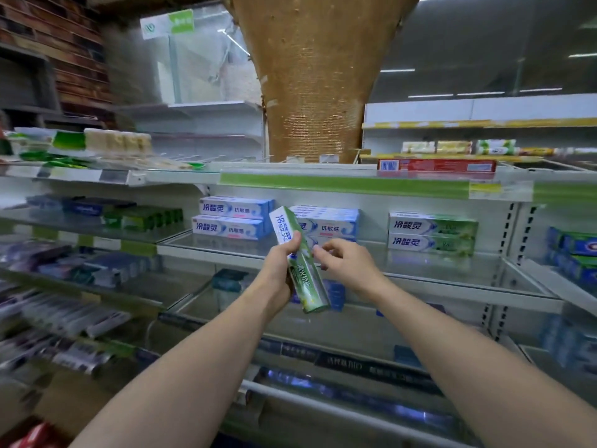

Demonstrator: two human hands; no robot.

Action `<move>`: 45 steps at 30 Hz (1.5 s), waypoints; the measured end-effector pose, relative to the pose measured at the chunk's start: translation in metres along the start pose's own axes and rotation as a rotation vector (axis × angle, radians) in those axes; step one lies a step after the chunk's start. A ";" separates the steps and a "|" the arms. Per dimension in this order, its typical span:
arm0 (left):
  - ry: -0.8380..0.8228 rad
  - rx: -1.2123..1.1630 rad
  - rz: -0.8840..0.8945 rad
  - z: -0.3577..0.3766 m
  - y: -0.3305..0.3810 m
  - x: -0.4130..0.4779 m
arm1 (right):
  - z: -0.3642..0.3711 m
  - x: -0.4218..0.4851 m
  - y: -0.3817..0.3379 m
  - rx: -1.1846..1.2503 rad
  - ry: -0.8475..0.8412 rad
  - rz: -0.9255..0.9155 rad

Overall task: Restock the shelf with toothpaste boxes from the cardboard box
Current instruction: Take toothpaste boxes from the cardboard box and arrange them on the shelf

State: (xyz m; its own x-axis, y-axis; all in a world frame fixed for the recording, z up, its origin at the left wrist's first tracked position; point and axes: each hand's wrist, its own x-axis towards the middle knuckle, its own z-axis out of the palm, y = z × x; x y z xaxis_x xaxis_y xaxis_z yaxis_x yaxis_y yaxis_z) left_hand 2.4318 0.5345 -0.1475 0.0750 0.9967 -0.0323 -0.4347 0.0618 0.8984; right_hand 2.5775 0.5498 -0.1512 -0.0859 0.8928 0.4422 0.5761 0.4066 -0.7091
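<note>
the left hand grips a tilted toothpaste box before the glass shelf. the right hand is loosely curled beside it; contact unclear.

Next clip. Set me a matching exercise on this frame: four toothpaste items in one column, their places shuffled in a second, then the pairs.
1. tilted green box
2. red box
3. leftmost blue-and-white stack
4. green-and-white pair

A. on the top shelf
B. on the middle shelf, right of both hands
C. gripped in the left hand
D. on the middle shelf, left of both hands

Pairs: 1-C, 2-A, 3-D, 4-B
</note>
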 end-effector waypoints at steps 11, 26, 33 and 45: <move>-0.045 -0.107 -0.011 0.020 -0.010 0.031 | -0.045 -0.009 0.026 0.117 -0.226 0.187; -0.204 -0.056 -0.078 0.055 -0.036 0.070 | -0.119 -0.044 0.064 0.696 0.433 0.478; -0.118 0.257 0.021 0.089 -0.055 0.084 | -0.157 -0.046 0.086 0.718 0.557 0.502; 0.085 1.066 0.245 0.173 -0.076 0.145 | -0.206 0.006 0.170 -0.083 0.586 0.605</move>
State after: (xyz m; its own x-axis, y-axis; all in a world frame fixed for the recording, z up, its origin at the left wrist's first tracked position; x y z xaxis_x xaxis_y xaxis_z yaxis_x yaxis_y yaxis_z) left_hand 2.6315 0.6650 -0.1448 0.0130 0.9785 0.2056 0.5732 -0.1758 0.8004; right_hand 2.8426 0.5844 -0.1565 0.6783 0.6982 0.2288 0.4471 -0.1450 -0.8827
